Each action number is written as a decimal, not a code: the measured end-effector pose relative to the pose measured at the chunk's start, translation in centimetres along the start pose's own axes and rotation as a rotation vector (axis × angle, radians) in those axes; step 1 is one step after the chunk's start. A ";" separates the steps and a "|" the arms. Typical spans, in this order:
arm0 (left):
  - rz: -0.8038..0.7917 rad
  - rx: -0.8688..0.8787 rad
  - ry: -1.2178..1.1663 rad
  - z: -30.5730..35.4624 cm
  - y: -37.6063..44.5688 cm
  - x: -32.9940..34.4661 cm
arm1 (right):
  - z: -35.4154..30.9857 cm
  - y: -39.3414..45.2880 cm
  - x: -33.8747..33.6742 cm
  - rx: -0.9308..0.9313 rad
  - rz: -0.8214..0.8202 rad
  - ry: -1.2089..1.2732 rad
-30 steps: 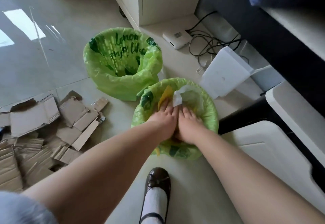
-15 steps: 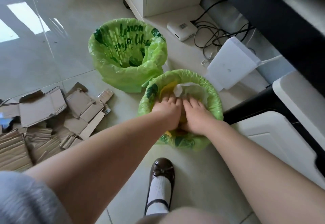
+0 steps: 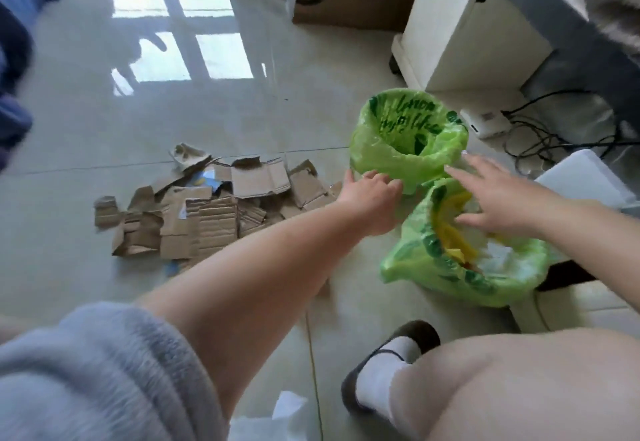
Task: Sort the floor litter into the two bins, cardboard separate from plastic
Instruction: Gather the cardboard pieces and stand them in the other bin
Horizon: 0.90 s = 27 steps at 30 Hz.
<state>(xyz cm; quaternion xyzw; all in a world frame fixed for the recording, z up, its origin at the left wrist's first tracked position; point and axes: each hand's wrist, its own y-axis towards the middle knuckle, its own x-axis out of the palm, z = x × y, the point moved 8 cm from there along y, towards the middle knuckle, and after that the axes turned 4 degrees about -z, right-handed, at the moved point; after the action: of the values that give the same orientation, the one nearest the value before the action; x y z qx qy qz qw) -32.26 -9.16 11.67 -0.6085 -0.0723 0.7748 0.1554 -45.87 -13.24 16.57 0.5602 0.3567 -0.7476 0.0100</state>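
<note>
Two bins lined with green bags stand on the floor at the right. The far bin (image 3: 408, 156) looks empty inside. The near bin (image 3: 450, 274) holds yellow and white plastic litter (image 3: 450, 232). My right hand (image 3: 498, 198) hovers above the near bin with fingers spread and holds nothing. My left hand (image 3: 370, 198) is beside the far bin's near wall, fingers loose, nothing in it. A pile of torn cardboard pieces (image 3: 207, 212) lies on the floor to the left of the bins.
A white cabinet (image 3: 464, 31) and a large cardboard box (image 3: 349, 0) stand behind the bins. Cables and a white device (image 3: 488, 123) lie at the right. A white scrap (image 3: 277, 420) lies at the bottom edge. My shoe (image 3: 384, 364) is near the front bin.
Both hands have lifted out of the near bin, where they were pressing the litter down. The view has swung left, bringing the cardboard pile toward the middle.
</note>
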 end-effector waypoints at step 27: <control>0.043 -0.917 -0.607 -38.6 3.9 12.2 | -18.5 29.2 9.1 -0.081 -0.168 0.352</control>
<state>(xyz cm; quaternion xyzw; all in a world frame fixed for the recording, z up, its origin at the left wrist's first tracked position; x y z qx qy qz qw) 1.81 -11.73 -10.36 -0.3642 -0.4314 0.8078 -0.1695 -21.80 -21.38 -8.56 0.6495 0.4284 -0.6213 -0.0925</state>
